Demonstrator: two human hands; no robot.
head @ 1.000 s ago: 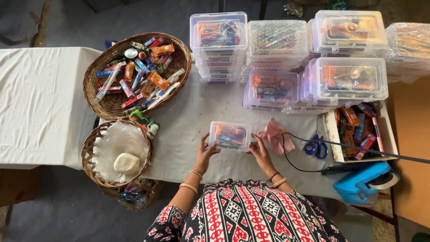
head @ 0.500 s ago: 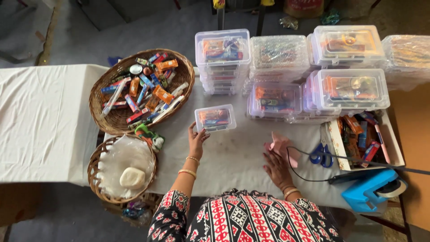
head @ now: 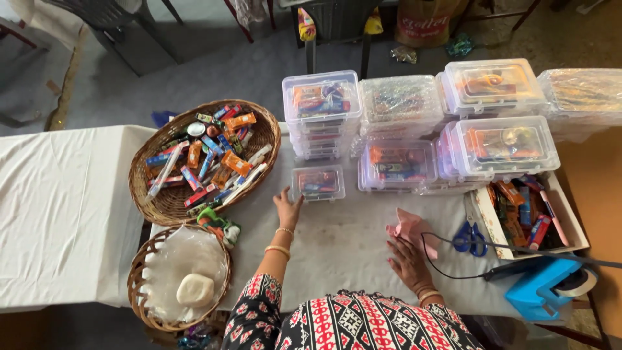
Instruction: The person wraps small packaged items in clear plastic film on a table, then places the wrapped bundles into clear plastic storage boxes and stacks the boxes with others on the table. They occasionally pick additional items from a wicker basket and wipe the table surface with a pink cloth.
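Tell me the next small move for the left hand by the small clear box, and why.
Probably nudge the small clear box further toward the stacked boxes: the left hand is open with fingertips at its near corner, and the box sits just short of the stack.

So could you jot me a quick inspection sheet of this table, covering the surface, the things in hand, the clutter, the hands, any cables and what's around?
Surface: table under a pale cloth, wrinkled.
Job's things: small clear lidded box of colourful packets, lying flat; stacks of clear boxes behind it.
Clutter: wicker basket of packets; smaller basket with plastic and a pale bar; pink cloth; blue scissors; open tray of packets; blue tape dispenser.
Hands: left hand open, fingertips at the small box's left corner; right hand open, flat by the pink cloth.
Cables: black cord looping past the scissors.
Surroundings: grey floor, chair legs, a second white table.
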